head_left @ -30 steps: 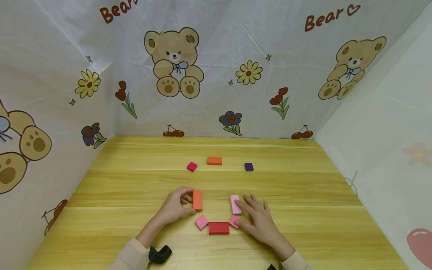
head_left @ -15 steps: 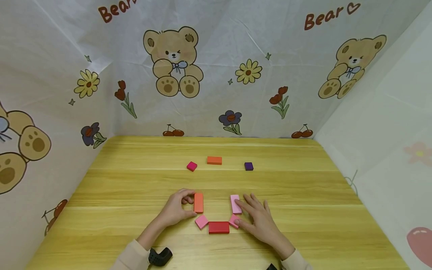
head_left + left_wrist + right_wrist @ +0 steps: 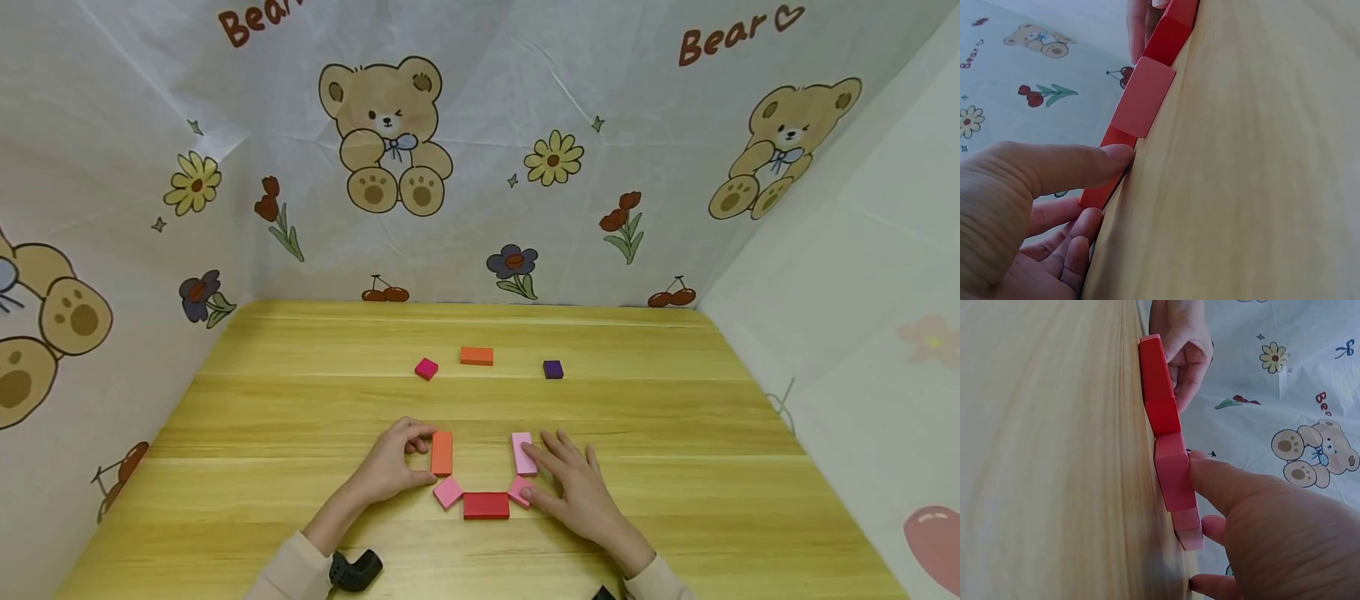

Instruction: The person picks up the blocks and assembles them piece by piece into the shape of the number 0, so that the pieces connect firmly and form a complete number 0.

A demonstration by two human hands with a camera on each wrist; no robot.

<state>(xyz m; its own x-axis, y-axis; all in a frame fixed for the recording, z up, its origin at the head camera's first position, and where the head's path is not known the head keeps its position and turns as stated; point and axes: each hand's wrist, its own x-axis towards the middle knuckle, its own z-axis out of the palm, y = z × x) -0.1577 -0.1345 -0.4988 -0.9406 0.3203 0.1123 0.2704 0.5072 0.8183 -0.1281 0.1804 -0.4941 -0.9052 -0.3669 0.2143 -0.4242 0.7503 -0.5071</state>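
Note:
My left hand [image 3: 390,462] pinches an orange block [image 3: 442,454] end to end, thumb at its near end and index finger at its far end. Just below that block lies a pink square block [image 3: 447,493], turned on its corner and seen large in the left wrist view [image 3: 1144,97]. A red block [image 3: 486,506] lies lengthwise between it and a second pink square block [image 3: 519,490]. My right hand [image 3: 581,492] has its fingers spread, the thumb resting on the second pink square and the index fingertip on a light pink block [image 3: 523,461]. Together these blocks outline a U.
Farther back on the wooden table [image 3: 300,400] lie a magenta block [image 3: 427,369], an orange block [image 3: 477,357] and a dark purple block [image 3: 553,369]. A black curved object [image 3: 356,571] is beside the left sleeve. A bear-print cloth [image 3: 480,167] stands behind the table.
My left hand has brought the orange block slightly nearer and to the right, up to the corner of the left pink square. The right hand stays put.

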